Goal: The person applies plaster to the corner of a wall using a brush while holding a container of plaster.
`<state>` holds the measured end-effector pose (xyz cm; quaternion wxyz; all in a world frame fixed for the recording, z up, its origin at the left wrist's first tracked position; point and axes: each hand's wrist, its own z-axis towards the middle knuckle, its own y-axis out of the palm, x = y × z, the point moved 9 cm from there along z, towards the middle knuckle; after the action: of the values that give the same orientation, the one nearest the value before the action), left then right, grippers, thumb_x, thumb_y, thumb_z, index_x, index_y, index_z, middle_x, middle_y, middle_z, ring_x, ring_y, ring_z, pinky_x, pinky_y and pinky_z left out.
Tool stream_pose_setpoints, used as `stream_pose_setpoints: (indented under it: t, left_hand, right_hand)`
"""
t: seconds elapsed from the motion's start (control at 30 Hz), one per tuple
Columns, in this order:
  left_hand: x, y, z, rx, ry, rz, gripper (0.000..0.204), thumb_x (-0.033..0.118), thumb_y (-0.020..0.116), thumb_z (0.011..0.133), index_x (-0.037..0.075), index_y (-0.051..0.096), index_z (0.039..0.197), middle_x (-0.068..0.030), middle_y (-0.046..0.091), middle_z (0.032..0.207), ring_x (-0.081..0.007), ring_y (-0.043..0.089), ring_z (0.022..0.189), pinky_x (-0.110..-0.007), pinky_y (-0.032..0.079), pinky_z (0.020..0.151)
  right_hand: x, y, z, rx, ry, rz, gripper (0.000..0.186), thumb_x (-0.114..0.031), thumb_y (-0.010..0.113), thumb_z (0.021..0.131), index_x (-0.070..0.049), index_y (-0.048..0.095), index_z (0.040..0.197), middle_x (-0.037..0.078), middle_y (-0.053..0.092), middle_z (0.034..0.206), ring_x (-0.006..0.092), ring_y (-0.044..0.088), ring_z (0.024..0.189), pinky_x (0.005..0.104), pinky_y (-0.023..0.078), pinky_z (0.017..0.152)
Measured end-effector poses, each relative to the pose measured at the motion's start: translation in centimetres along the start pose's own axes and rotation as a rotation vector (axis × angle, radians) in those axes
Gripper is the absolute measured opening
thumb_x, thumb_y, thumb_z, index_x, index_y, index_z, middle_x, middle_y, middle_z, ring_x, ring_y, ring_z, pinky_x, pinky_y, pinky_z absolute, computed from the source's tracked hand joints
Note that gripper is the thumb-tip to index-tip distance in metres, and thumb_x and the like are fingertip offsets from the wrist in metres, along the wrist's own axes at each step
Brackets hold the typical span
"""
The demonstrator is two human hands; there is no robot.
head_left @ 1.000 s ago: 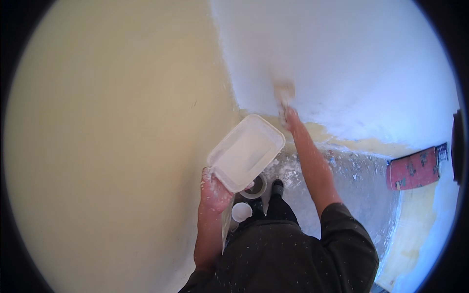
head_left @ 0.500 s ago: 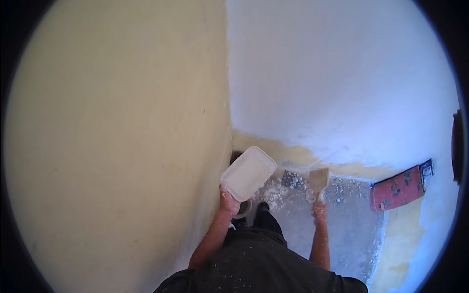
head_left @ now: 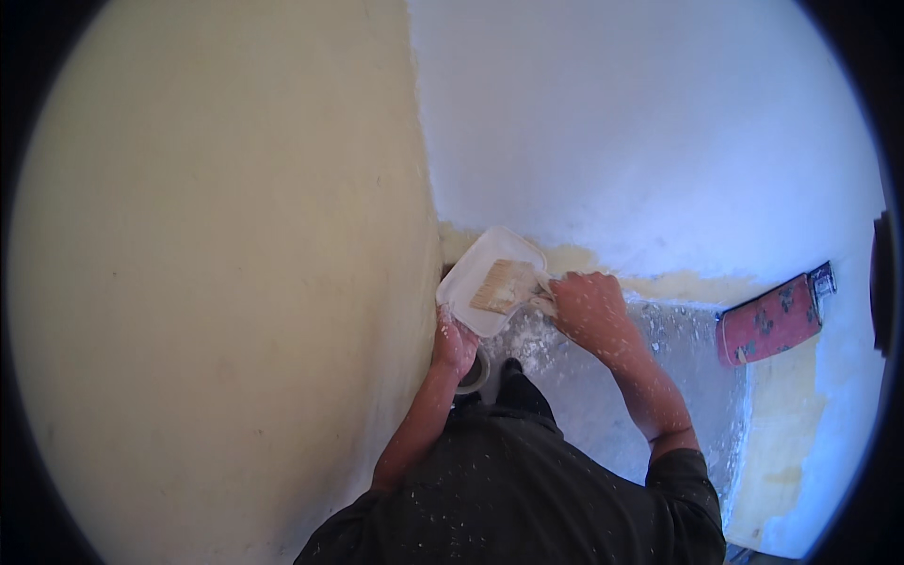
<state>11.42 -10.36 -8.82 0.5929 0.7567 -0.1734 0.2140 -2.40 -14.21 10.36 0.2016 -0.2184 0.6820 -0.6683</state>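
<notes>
My left hand (head_left: 455,344) is closed on the lower left end of a shallow white plastic tray (head_left: 463,282), held tilted in front of me. My right hand (head_left: 589,311) grips the handle of a wide brush (head_left: 504,285) with pale, paint-coated bristles, which lie over the inside of the tray; whether they press on it I cannot tell. Both forearms and the dark shirt are flecked with white. Below the tray, beside my left wrist, a round bucket (head_left: 476,377) is partly hidden.
A yellow wall (head_left: 226,235) rises on my left, meeting a wall coated white (head_left: 612,113) with yellow patches low down. The grey floor (head_left: 612,395) is spattered white. A pink patterned padded item (head_left: 767,330) sits at the right wall. My dark shoe (head_left: 511,367) shows below.
The brush moved from the white wall down toward the floor, then left and up into the tray. The tray rose from where it was half a second ago.
</notes>
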Motion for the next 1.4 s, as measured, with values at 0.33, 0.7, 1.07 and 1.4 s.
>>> stream_pose_setpoints:
  t: [0.33,0.7,1.07,1.4]
  left_hand:
    - [-0.9,-0.9,0.5,0.019,-0.03,0.076,0.061,0.051,0.021,0.096,0.011,0.029,0.141,-0.0114,0.04,0.139,-0.0294,0.045,0.124,-0.053,0.045,0.092]
    - [-1.4,0.5,-0.2,-0.002,-0.134,0.099,0.065,0.057,0.022,0.093,0.013,0.03,0.141,-0.0113,0.043,0.137,-0.0304,0.047,0.122,-0.055,0.047,0.088]
    - [1.8,4.0,-1.5,0.047,-0.007,0.094,0.065,0.056,0.024,0.093,0.013,0.029,0.141,-0.0114,0.041,0.139,-0.0332,0.046,0.122,-0.056,0.045,0.09]
    - [7.9,11.9,-3.5,-0.045,0.176,0.128,0.063,0.055,0.028,0.093,0.012,0.032,0.138,-0.0115,0.039,0.139,-0.0326,0.047,0.12,-0.057,0.044,0.091]
  right_hand:
    - [-2.5,2.6,1.7,-0.023,-0.052,-0.029,0.011,-0.017,0.061,0.074,-0.009,0.067,0.078,0.013,0.065,0.076,0.0293,0.066,0.07,0.0404,0.051,0.06]
    - [-1.0,4.1,1.1,-0.079,0.034,0.068,0.025,-0.025,0.067,0.072,-0.008,0.064,0.09,0.015,0.066,0.081,0.0315,0.065,0.076,0.0426,0.051,0.068]
    - [4.4,4.3,-3.1,0.419,0.183,0.748,0.04,-0.013,0.069,0.071,0.0,0.058,0.108,0.019,0.064,0.09,0.0316,0.062,0.084,0.0389,0.049,0.076]
    - [1.2,0.5,-0.7,0.291,-0.023,1.626,0.029,-0.027,0.06,0.088,-0.004,0.053,0.104,-0.002,0.048,0.072,0.0023,0.04,0.052,0.02,0.032,0.043]
